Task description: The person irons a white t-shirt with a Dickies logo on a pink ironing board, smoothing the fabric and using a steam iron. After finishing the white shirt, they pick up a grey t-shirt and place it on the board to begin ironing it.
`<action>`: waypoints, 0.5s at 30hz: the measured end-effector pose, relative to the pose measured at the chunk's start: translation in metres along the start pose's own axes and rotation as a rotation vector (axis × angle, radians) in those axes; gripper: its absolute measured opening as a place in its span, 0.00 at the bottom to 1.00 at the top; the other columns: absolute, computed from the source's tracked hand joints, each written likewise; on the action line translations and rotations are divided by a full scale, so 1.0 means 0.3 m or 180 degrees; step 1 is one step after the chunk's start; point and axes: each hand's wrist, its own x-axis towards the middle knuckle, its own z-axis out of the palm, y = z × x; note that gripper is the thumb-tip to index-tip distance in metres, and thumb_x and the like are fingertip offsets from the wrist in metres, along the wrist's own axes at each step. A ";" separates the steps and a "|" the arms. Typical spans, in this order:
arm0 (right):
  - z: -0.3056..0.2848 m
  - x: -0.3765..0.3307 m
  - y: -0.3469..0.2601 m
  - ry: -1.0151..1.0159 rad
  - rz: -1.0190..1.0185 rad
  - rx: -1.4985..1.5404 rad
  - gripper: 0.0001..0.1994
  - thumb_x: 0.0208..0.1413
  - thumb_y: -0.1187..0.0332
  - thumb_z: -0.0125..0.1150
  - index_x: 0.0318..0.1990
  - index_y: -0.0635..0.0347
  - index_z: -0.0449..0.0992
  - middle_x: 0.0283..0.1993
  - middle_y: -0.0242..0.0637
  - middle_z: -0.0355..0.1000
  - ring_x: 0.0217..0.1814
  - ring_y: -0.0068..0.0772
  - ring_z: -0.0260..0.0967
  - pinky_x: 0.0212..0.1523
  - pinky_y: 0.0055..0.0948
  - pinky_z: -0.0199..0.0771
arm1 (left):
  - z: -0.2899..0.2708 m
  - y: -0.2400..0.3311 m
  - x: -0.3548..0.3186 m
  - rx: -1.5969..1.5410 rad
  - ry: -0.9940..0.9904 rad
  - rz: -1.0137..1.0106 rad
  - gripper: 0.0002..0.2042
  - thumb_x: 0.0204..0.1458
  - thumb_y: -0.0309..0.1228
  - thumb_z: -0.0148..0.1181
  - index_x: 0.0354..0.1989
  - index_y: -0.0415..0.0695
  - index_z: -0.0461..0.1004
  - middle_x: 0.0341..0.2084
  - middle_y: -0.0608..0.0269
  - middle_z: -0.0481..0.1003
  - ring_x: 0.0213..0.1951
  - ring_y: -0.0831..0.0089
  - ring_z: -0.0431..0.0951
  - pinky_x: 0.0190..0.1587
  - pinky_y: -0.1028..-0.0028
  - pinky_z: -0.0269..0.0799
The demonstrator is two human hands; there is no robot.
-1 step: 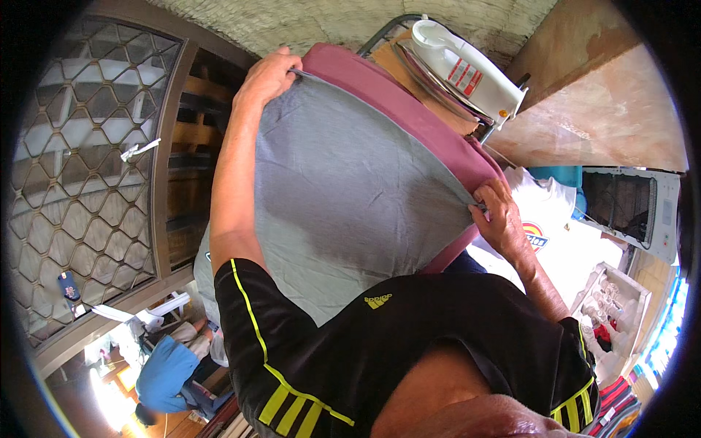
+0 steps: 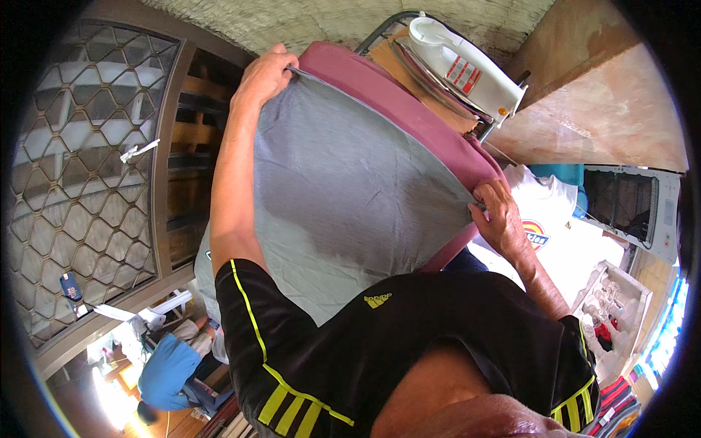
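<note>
A grey cloth (image 2: 350, 168) is spread, slightly creased, over a maroon padded ironing board (image 2: 394, 98). My left hand (image 2: 266, 71) pinches the cloth's far left corner, with the arm stretched out. At the right corner of the same far edge, my right hand (image 2: 498, 212) grips the cloth between thumb and fingers. The far edge runs taut between both hands, and a maroon strip of the board shows beyond it. The cloth's near part passes under my black shirt and is hidden there.
A white iron (image 2: 456, 69) rests on a metal stand past the board's far end, against a rough wall. A white printed T-shirt (image 2: 544, 201) lies to the right, near a white tray (image 2: 631, 314). Left is a metal lattice gate (image 2: 95, 160); a person in blue (image 2: 168, 372) bends at lower left.
</note>
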 end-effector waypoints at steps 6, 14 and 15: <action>-0.038 0.018 0.026 -0.0344 0.0603 0.0992 0.11 0.51 0.80 0.60 0.42 0.63 0.69 0.36 0.45 0.72 0.43 0.49 0.74 0.44 0.42 0.73 | 0.011 0.045 0.005 0.0217 0.0538 -0.0343 0.09 0.51 0.23 0.59 0.40 0.47 0.78 0.43 0.58 0.73 0.44 0.54 0.77 0.46 0.60 0.73; -0.060 0.044 0.091 -0.0229 0.0085 0.0721 0.11 0.50 0.81 0.59 0.42 0.60 0.73 0.40 0.45 0.71 0.41 0.51 0.74 0.42 0.42 0.74 | 0.074 0.122 0.064 0.0298 0.0862 -0.0590 0.09 0.54 0.27 0.57 0.42 0.48 0.78 0.43 0.55 0.73 0.45 0.51 0.76 0.46 0.58 0.74; -0.061 0.051 0.091 -0.0348 0.0191 0.0718 0.12 0.50 0.81 0.59 0.42 0.60 0.74 0.40 0.45 0.70 0.42 0.51 0.74 0.43 0.43 0.74 | 0.117 0.108 0.061 0.0307 0.0977 -0.0636 0.09 0.54 0.28 0.57 0.43 0.50 0.78 0.41 0.55 0.73 0.44 0.50 0.76 0.46 0.58 0.74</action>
